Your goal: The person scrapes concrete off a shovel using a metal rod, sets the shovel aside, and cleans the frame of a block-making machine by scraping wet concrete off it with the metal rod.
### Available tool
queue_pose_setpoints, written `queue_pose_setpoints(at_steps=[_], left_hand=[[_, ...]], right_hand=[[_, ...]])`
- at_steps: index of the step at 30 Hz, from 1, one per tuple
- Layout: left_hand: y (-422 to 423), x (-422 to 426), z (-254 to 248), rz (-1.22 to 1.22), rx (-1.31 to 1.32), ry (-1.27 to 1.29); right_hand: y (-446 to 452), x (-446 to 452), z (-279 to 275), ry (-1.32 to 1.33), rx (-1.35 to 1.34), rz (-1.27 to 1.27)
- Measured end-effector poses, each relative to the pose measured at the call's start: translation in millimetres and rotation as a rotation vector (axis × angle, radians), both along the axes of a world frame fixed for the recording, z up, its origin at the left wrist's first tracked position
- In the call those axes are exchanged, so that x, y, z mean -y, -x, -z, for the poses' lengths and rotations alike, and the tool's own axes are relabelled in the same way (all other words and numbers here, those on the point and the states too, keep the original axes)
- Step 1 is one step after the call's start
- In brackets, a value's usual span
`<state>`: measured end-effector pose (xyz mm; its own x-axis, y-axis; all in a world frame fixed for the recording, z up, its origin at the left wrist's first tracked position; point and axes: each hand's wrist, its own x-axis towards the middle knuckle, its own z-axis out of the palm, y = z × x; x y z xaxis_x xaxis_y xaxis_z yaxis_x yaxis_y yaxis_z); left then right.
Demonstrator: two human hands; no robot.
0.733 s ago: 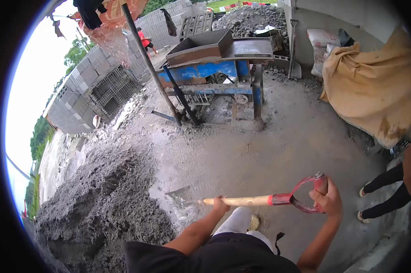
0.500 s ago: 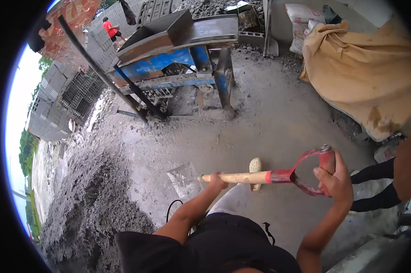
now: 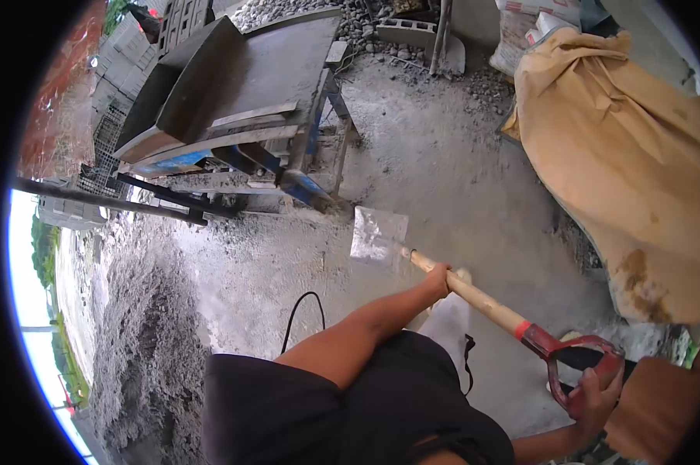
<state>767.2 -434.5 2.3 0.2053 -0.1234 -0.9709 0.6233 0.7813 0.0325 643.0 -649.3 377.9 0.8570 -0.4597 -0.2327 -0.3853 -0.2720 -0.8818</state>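
A shovel with a wooden shaft and red D-shaped handle lies slantwise across the front of my body. Its flat, cement-smeared blade points away from me, over or on the concrete floor; I cannot tell whether it touches. My left hand is wrapped round the lower shaft, close behind the blade. At the other end, my right hand grips the red D-handle, low on the right. The blade looks bare of any load.
A grey heap of sandy mix rises at my left. Ahead stands a blue-framed metal machine with a hopper-like top. A tan tarp covers something at right, beside white sacks. Another person's leg is close on the right.
The shovel has turned, its blade now farther forward and right, its handle lower and nearer me. Both hands keep their hold. My view has swung right, so the machine sits farther left.
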Motion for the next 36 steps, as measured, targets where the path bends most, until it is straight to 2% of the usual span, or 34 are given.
queue_pose_setpoints(at_steps=[2, 4, 5, 6, 9, 11, 13, 15, 17, 19, 20, 22, 26, 29, 33, 36], left_hand=[[-58, 25, -2, 0.081, 0.044, -0.05], [-109, 56, 72, 0.04, 0.014, -0.037], [-147, 66, 77, 0.007, 0.017, -0.029], [-179, 75, 78, 0.055, 0.01, -0.143], [-264, 75, 96, 0.044, -0.127, -0.303], [-297, 58, 144, 0.345, 0.227, -0.545], [-344, 44, 147, 0.019, -0.096, -0.485], [-364, 16, 156, 0.142, 0.124, -0.692], [-381, -10, 170, 0.131, 0.122, -0.732], [-415, -38, 155, -0.035, -0.093, -0.614], [-419, -56, 177, -0.07, -0.069, -0.61], [-416, -92, 230, -0.141, -0.022, -0.6], [-431, -151, 269, -0.238, 0.003, -0.484], [-453, -184, 270, -0.456, 0.029, -0.247], [-477, -183, 268, -0.515, 0.127, -0.31], [-486, -151, 261, -0.65, 0.207, -0.273]], right_hand=[[-53, 28, 19, 0.012, -0.006, 0.018], [-113, 60, 47, 0.004, -0.077, 0.049], [-151, 75, 60, 0.001, -0.094, 0.053], [-189, 87, 76, -0.025, -0.062, -0.006], [-300, 104, 114, -0.127, -0.171, 0.032], [-366, 95, 128, -0.19, -0.196, 0.046], [-410, 79, 152, -0.244, -0.24, 0.051], [-440, 64, 185, -0.351, -0.292, 0.053], [-453, 41, 229, -0.433, -0.33, 0.062], [-459, -4, 256, -0.489, -0.354, 0.045], [-466, -23, 269, -0.516, -0.368, 0.023], [-467, -34, 317, -0.401, -0.312, -0.054], [-518, -85, 333, -0.477, -0.377, -0.031], [-566, -114, 331, -0.535, -0.375, -0.02], [-598, -113, 349, -0.585, -0.352, 0.014], [-618, -104, 340, -0.54, -0.452, -0.025]])
